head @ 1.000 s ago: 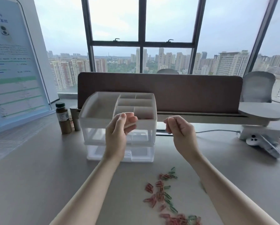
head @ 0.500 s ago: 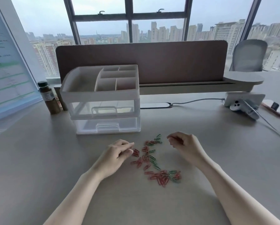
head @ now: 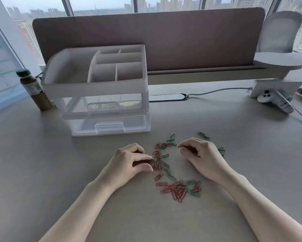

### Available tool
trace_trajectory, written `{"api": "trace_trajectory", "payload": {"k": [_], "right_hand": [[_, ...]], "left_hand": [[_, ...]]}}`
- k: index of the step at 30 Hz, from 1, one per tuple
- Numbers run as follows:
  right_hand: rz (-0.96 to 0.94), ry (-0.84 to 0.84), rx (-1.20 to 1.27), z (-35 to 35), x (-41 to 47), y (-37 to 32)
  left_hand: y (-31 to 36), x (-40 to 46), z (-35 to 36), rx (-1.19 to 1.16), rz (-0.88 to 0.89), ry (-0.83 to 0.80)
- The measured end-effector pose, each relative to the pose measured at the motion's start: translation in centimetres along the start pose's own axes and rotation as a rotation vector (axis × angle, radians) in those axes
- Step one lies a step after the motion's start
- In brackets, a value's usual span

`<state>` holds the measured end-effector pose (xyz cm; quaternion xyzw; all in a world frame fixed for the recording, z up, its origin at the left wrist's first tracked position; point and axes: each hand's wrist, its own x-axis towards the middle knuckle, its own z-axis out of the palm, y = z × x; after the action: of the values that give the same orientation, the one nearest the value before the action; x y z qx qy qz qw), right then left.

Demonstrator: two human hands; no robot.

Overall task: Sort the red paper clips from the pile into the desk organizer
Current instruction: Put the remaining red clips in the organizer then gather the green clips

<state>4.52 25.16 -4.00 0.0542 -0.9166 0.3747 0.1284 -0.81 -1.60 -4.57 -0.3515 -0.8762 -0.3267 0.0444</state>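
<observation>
Since a second ago, both hands have been brought down from the top tray of the desk organizer [head: 96,88] to the pile of paper clips [head: 171,172] lying on the desk [head: 41,172] just in front of that organizer; this is judged to mean that one delivery is finished and the next pick is being started. The left hand [head: 129,165] is laid at the pile's left edge, thumb and forefinger drawn together on the red paper clips [head: 156,162] there, though whether a clip is actually pinched cannot be told. The right hand [head: 200,156] is held curled at the pile's right side, fingertips close together; nothing can be seen between them. One organizer is counted, with five open compartments on top and two clear drawers beneath; no clips can be made out inside it. One brown bottle [head: 34,90] stands just left of the organizer, and one white controller [head: 274,100] lies well to its right. The clips cannot be counted exactly: roughly two dozen red remain, with about a dozen green paper clips [head: 193,188] mixed among them, so much sorting is judged still to be done.
</observation>
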Motion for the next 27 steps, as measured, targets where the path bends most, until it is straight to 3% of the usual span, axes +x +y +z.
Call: {"api": "trace_trajectory", "payload": {"k": [5,11,16,27], "right_hand": [[-0.051,-0.071,-0.016,0.4,0.3,-0.7],[-0.116,-0.103,-0.013,0.8,0.4,-1.1],[-0.239,-0.254,-0.041,0.8,-0.8,-1.2],[-0.216,-0.294,-0.023,0.8,-0.8,-1.3]], "left_hand": [[0.4,0.5,-0.2,-0.046,0.019,0.024],[0.8,0.2,0.6,0.141,0.011,0.012],[0.9,-0.1,0.8,0.211,-0.006,0.008],[1.2,-0.4,0.4,0.157,-0.077,0.030]]}}
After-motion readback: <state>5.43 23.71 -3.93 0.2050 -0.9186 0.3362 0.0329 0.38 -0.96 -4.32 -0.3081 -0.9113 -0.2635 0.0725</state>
